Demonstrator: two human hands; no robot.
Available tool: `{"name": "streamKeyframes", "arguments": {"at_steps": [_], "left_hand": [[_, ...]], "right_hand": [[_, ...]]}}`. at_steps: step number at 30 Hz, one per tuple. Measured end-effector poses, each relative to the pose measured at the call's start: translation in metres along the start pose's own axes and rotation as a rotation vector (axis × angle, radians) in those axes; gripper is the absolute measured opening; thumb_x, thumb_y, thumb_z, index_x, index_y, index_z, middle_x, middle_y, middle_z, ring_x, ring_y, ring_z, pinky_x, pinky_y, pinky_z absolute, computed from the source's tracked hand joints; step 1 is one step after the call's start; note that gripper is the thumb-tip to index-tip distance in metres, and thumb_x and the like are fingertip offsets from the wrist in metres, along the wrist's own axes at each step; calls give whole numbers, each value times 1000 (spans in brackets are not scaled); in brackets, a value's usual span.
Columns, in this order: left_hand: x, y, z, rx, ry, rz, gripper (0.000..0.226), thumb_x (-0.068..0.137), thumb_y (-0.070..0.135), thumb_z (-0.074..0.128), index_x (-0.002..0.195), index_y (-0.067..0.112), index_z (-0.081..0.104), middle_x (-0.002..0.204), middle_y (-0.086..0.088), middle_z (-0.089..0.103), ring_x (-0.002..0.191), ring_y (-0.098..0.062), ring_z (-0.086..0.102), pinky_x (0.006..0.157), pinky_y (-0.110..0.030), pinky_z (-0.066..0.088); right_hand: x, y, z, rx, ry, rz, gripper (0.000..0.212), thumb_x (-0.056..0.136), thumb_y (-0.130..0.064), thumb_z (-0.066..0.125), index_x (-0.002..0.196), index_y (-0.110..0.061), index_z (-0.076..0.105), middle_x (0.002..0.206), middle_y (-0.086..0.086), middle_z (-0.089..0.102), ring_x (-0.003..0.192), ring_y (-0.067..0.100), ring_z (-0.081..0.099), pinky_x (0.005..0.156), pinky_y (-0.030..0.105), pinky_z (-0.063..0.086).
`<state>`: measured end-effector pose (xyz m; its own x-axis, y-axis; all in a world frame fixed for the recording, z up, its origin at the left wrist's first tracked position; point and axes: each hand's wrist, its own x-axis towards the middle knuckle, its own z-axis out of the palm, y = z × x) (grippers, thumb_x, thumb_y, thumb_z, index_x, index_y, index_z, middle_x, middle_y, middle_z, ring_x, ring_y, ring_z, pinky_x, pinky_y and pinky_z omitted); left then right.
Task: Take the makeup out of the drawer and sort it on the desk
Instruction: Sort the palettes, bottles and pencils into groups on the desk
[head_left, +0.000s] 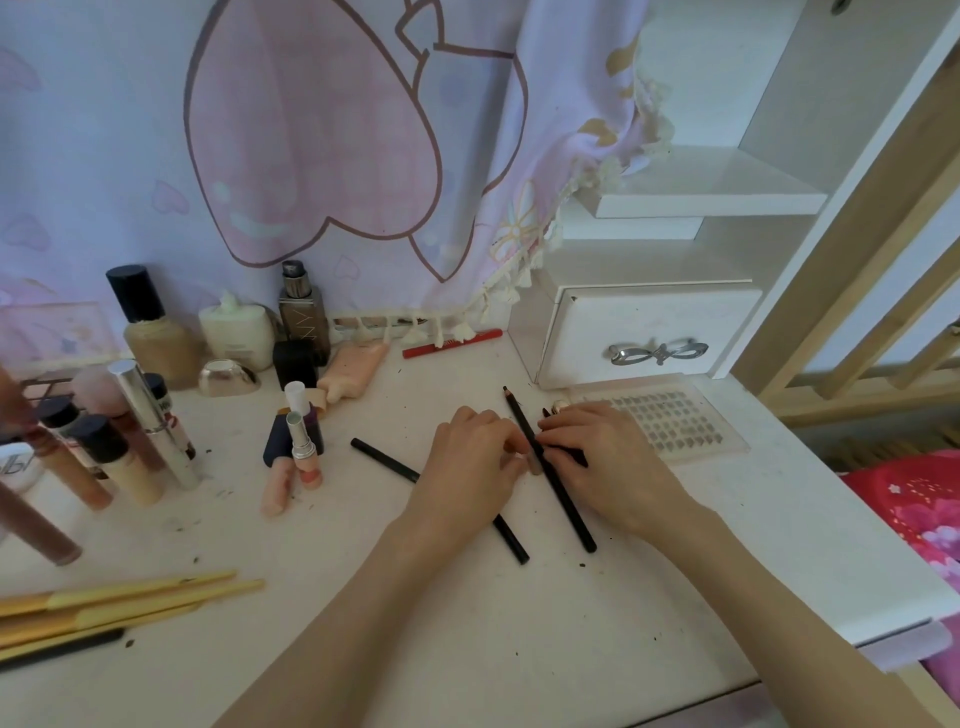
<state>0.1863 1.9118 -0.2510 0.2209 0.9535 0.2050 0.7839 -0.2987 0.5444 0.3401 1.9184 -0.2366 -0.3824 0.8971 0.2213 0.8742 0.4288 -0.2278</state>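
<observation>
Both hands (475, 457) (605, 457) pinch a black pencil (550, 473) (tip apparently pointing away), fingers curled.

Black pencils (550, 470), one red pencil (451, 343), yellow-handled brushes (130, 605) (white desk (467, 623), pink-and-lilac heart-print cloth (311, 130)).
</observation>
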Motion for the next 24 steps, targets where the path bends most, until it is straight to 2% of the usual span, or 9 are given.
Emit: {"name": "streamKeyframes", "arguments": {"at_steps": [2, 3, 5, 7, 12, 14, 17, 19, 24], "left_hand": [[0, 2, 2, 22, 7, 16, 16, 91, 26, 53, 103, 23, 63, 109, 8, 59, 108, -13, 41, 92, -26, 31], [-1, 2, 3, 36, 8, 22, 17, 91, 27, 52, 105, 23, 62, 110, 9, 59, 109, -13, 41, 92, -27, 31], [-1, 2, 4, 60, 2, 28, 21, 92, 28, 51, 110, 24, 61, 114, 8, 58, 111, -13, 40, 92, -27, 31], [-1, 0, 3, 94, -21, 43, 26, 94, 27, 48, 117, 25, 59, 120, 8, 55, 113, -14, 38, 94, -26, 30], [-1, -4, 0, 155, -88, 94, 32, 97, 22, 42, 127, 26, 52, 126, 7, 50, 115, -15, 34, 97, -28, 30], [0, -7, -4, 141, -74, 109, 34, 97, 16, 41, 128, 24, 52, 126, 6, 52, 114, -15, 35, 97, -28, 31], [3, -14, -13, 87, -22, 82, 41, 94, 1, 39, 128, 22, 52, 123, 3, 54, 112, -15, 38, 96, -24, 33], [5, -22, -20, 57, 27, 27, 48, 90, -7, 38, 127, 21, 52, 120, 3, 55, 110, -14, 40, 91, -18, 32], [6, -36, -40, -49, 196, -82, 52, 87, -12, 38, 125, 19, 53, 112, 1, 58, 99, -9, 48, 80, -13, 34]], "right_hand": [[-5, 3, 2, -11, -13, -21, 25, 89, -18, 56, 110, -12, 69, 121, 2, 65, 124, 24, 49, 107, 46, 34], [-7, 3, 2, -19, -28, -30, 27, 91, -17, 56, 115, -11, 66, 126, 2, 61, 129, 23, 45, 112, 38, 27], [-9, 4, 1, -17, -37, -57, 30, 94, -17, 52, 122, -9, 62, 135, 3, 53, 134, 20, 38, 109, 20, 14], [-11, 4, 2, -19, -22, -65, 32, 95, -17, 50, 124, -9, 59, 140, 5, 48, 135, 20, 35, 104, 15, 10], [-14, 3, 1, -2, 1, -53, 33, 96, -18, 48, 126, -10, 58, 141, 3, 44, 132, 18, 37, 98, 12, 16], [-15, -2, -1, 10, 19, -41, 26, 94, -16, 51, 113, -8, 66, 134, 6, 51, 128, 22, 43, 99, 18, 24], [-14, -13, 3, 71, 95, -18, 20, 83, -14, 57, 94, -7, 72, 108, 9, 66, 101, 27, 62, 85, 25, 42], [-11, -27, 1, 115, 116, -4, 16, 84, -13, 60, 96, -8, 71, 98, 4, 64, 86, 22, 62, 78, 23, 46], [0, -57, -1, 164, -187, 148, 24, 90, -31, 57, 105, -13, 63, 96, -1, 57, 84, 9, 49, 74, 22, 42]]}}
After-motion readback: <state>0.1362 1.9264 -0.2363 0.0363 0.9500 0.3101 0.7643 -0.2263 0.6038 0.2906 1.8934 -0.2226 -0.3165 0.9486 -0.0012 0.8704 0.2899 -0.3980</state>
